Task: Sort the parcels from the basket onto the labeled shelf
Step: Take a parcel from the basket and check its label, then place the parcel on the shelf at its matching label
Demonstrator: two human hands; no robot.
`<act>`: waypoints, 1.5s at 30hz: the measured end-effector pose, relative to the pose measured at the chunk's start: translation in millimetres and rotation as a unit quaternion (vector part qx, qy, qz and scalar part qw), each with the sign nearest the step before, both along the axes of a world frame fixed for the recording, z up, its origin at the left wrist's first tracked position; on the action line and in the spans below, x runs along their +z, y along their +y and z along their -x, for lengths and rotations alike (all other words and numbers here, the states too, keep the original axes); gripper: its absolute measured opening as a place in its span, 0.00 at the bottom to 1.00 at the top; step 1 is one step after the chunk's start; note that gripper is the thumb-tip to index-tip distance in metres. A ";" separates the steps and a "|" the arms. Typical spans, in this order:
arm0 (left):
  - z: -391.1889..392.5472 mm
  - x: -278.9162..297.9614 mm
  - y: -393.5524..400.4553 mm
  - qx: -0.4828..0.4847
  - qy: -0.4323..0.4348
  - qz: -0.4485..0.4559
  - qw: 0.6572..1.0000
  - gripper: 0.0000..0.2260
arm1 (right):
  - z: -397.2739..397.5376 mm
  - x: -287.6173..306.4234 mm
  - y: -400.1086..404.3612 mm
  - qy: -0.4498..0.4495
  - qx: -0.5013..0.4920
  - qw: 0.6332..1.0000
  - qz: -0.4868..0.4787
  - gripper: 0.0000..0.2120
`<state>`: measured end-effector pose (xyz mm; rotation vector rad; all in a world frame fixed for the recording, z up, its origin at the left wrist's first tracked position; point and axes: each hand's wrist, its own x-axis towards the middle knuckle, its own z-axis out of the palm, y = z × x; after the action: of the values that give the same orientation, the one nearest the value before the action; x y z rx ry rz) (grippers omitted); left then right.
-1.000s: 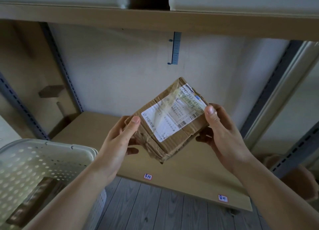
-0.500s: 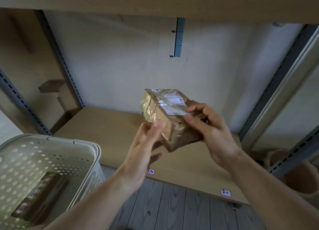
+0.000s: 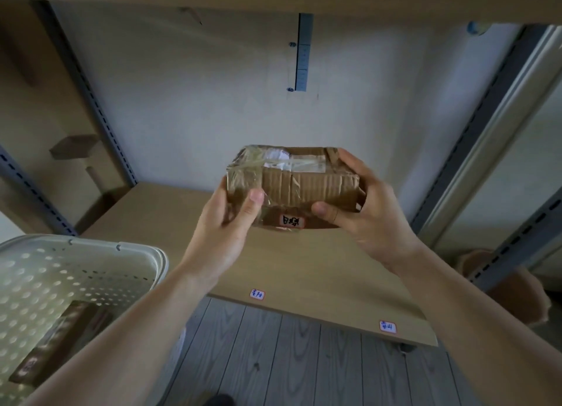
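Note:
A taped brown cardboard parcel is held in the air above the wooden shelf board. My left hand grips its left end and my right hand grips its right end. A small white sticker with handwriting shows on the parcel's underside, facing me. Two handwritten labels are stuck near the shelf's front edge. At lower left stands the white perforated basket, with a dark parcel lying inside.
Grey slotted metal uprights flank the shelf bay, and another board runs overhead. A grey ruler strip hangs on the back wall. Grey plank floor lies below. A brown rounded object sits at far right.
The parcel has been turned from label-up to lying flat, its underside sticker now facing me. Both hands shifted to grip its two ends, and the view moved closer to the shelf.

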<state>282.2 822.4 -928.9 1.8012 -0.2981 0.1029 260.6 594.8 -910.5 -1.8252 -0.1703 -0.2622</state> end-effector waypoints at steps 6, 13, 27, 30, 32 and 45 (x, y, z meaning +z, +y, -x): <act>-56.2 -34.9 17.0 0.057 0.013 -0.109 0.992 0.05 | -37.1 -27.7 13.7 0.030 -0.097 0.983 0.156 0.47; -101.3 -116.4 16.6 0.018 0.162 -0.107 0.981 0.14 | -74.1 -131.2 22.8 0.184 -0.112 0.958 0.187 0.34; -134.0 -186.5 -3.8 0.075 0.274 -0.112 0.952 0.11 | -98.0 -188.9 16.8 0.271 -0.091 0.934 0.212 0.23; -138.6 -186.6 -8.9 0.088 0.289 -0.105 0.947 0.03 | -102.7 -195.3 16.6 0.269 -0.093 0.936 0.206 0.24; -141.0 -187.9 -10.1 0.092 0.299 -0.101 0.944 0.03 | -104.4 -197.1 17.4 0.262 -0.095 0.938 0.206 0.23; -136.0 -174.3 -7.6 0.111 0.277 -0.165 0.940 0.29 | -105.3 -190.6 30.1 0.230 -0.071 0.933 0.268 0.35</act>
<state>418.2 814.8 -1103.1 2.1054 0.3103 -0.3112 365.8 624.8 -1101.0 -2.3908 0.2455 0.1358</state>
